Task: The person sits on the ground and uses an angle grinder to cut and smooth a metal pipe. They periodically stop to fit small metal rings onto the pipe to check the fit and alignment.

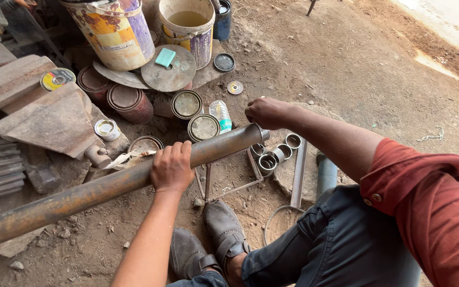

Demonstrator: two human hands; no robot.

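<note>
Upper left: paint-stained bucket [113, 33], contents hidden; next bucket [188, 29] holds murky yellowish liquid. Rusty lidded tins [128, 102] below, contents unseen. Long rusty pipe [112, 183] runs lower left to centre. Left hand [172, 167] grip closed around pipe mid-length. Right hand [265, 112] closed at pipe's end; what it pinches I cannot tell. Short metal rings [278, 151] just beneath. Bare dirt floor [346, 58] open upper right.

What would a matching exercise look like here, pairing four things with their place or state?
Things:
1. left hand
2. right hand
3. plastic bottle
4. teal block

Places or states:
A. lying on the ground beyond the pipe
B. resting on a round rusty lid
C. gripping the middle of the rusty pipe
D. at the pipe's open end

Pairs: 1-C, 2-D, 3-A, 4-B
</note>
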